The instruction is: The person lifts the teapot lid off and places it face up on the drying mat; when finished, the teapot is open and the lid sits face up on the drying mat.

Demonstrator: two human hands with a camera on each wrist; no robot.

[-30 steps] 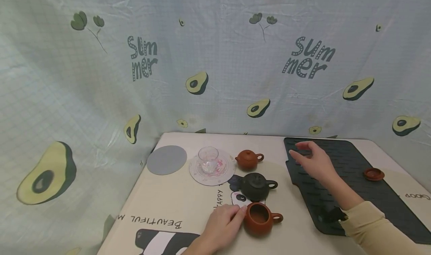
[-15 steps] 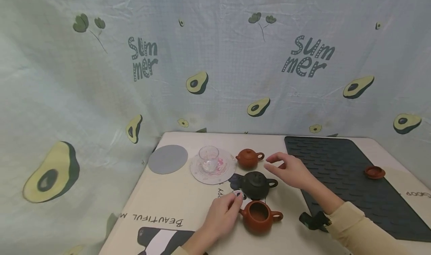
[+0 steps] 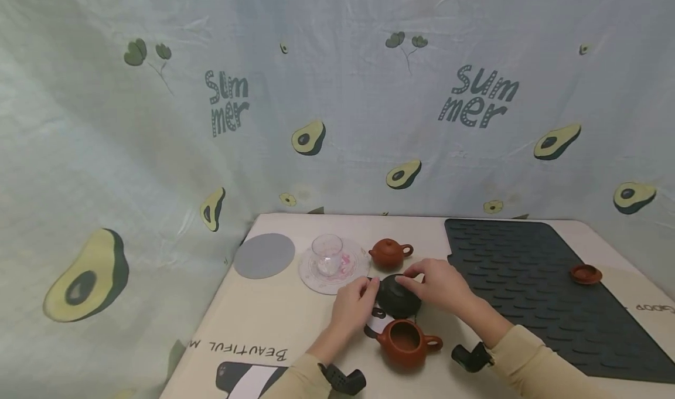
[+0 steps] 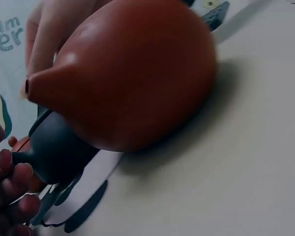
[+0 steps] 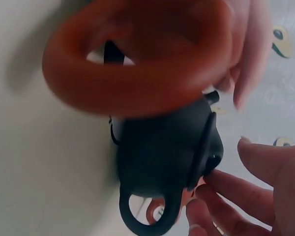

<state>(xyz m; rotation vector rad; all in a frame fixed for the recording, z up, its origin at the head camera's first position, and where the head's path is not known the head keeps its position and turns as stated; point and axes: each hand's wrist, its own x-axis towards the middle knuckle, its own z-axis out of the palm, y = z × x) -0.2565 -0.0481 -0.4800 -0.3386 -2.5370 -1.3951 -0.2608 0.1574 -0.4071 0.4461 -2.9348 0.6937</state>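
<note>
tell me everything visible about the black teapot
The black teapot looks like matte clay: round body, short spout, loop handle, knobbed lid on. It stands upright on the table between the small brown teapot and the lidless teapot. The left hand touches its spout; the right hand is at its lid, contact unclear.

Around the black teapot (image 3: 399, 302), the open red teapot (image 3: 403, 355) blocks 6 o'clock, the small red teapot (image 3: 387, 255) 12 and the glass (image 3: 327, 258) 10. The right hand (image 3: 437, 283) fills 2 to 3; beyond the left hand (image 3: 353, 302), toward 9, lies wide bare tabletop (image 3: 279, 314).
</note>
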